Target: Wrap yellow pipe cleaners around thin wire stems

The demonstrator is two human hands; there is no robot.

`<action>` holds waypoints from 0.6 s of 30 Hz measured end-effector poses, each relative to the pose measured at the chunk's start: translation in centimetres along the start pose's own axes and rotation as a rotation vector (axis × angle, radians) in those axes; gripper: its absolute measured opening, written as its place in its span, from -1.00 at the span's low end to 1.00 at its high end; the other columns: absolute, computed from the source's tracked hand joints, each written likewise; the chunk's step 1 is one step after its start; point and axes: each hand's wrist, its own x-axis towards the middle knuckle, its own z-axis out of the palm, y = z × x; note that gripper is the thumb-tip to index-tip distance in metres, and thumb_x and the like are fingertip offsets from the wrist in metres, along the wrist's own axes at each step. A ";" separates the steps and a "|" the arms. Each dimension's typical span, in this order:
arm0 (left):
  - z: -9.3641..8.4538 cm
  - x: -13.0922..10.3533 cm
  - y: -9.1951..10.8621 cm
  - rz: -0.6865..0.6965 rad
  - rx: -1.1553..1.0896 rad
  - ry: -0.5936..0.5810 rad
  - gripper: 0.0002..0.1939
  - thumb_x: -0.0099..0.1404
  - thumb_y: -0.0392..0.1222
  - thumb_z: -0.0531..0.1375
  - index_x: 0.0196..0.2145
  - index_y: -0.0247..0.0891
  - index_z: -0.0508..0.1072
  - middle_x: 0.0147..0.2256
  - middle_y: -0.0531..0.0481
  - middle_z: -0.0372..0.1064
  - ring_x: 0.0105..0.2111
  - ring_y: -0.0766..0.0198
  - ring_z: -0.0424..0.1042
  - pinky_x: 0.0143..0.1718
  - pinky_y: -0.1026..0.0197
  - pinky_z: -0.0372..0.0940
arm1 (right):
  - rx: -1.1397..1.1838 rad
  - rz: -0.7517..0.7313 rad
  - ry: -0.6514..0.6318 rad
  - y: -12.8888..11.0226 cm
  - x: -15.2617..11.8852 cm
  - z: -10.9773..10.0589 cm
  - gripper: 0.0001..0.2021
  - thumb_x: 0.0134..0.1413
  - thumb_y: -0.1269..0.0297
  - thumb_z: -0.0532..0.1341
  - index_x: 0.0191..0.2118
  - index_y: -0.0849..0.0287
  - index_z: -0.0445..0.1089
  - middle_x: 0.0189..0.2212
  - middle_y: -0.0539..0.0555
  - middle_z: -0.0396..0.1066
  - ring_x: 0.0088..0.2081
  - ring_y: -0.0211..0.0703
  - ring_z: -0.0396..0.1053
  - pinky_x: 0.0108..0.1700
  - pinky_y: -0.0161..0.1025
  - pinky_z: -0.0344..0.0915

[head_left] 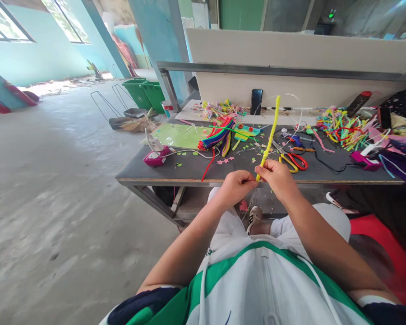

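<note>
Your right hand has its grip clamped on a long, fuzzy, bright yellow stem, thumb and fingers pinched near its lower end. Your left hand has its fingers drawn together right at the bottom tip; whether that tip is caught between them you cannot tell from here. The stem stands nearly upright, leaning slightly right, above the front edge of the grey-topped desk.

It looks almost straight, with no fold or joined piece visible, so this piece seems barely begun, its shaping left to do. Just beyond your right hand lie scissors with red and yellow handle loops, unused at this moment. To the left, a bundle of long multicoloured fuzzy stems lies uncut, apparently stock to draw on. Pink paper stars are scattered in front of it. Farther back, a colourful heap of fuzzy pieces and a larger tangled pile of multicoloured strips on the right suggest plenty is already prepared, though whether these are finished you cannot tell.
</note>
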 end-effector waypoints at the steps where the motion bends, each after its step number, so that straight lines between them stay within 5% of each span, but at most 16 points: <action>1: 0.1 -0.1 -0.1 -0.025 -0.082 -0.041 -0.78 0.10 -0.13 0.23 -0.54 -0.35 0.39 -0.59 0.11 0.17 -0.56 0.45 0.10 -0.54 0.35 -0.01 | 0.058 0.009 -0.024 -0.2 -0.1 0.0 -0.75 -0.13 0.08 0.34 -0.50 0.17 0.41 -0.62 -0.06 0.28 -0.55 -0.30 0.16 -0.48 -0.31 0.12; 9: 0.3 -0.4 -0.7 -0.176 -0.776 -0.297 -0.68 -0.04 -0.08 0.37 -0.51 -0.39 0.39 -0.54 0.03 0.30 -0.69 0.57 -0.03 -0.67 0.38 -0.23 | 0.474 -0.057 -0.264 -1.6 -0.6 0.0 -0.75 -0.16 0.08 0.38 -0.53 0.15 0.44 -0.56 -0.01 0.31 -0.51 -0.27 0.21 -0.48 -0.28 0.16; 14: 1.2 -0.9 -1.0 -0.260 -0.878 -0.375 -0.65 -0.07 -0.06 0.38 -0.52 -0.39 0.38 -0.55 0.05 0.24 -0.69 0.57 -0.05 -0.67 0.37 -0.21 | 0.561 -0.236 -0.362 -0.8 -0.4 0.7 -0.70 -0.15 0.01 0.36 -0.61 0.10 0.41 -0.61 -0.01 0.24 -0.42 -0.19 0.23 -0.29 -0.19 0.27; 18: 0.9 -0.8 -1.1 -0.244 -0.756 -0.307 -0.66 -0.03 -0.04 0.35 -0.50 -0.37 0.38 -0.56 0.09 0.21 -0.68 0.57 -0.07 -0.65 0.37 -0.20 | 0.496 -0.187 -0.371 -0.5 0.0 0.4 -0.68 -0.11 -0.04 0.32 -0.57 0.12 0.42 -0.58 0.01 0.27 -0.39 -0.16 0.26 -0.27 -0.17 0.29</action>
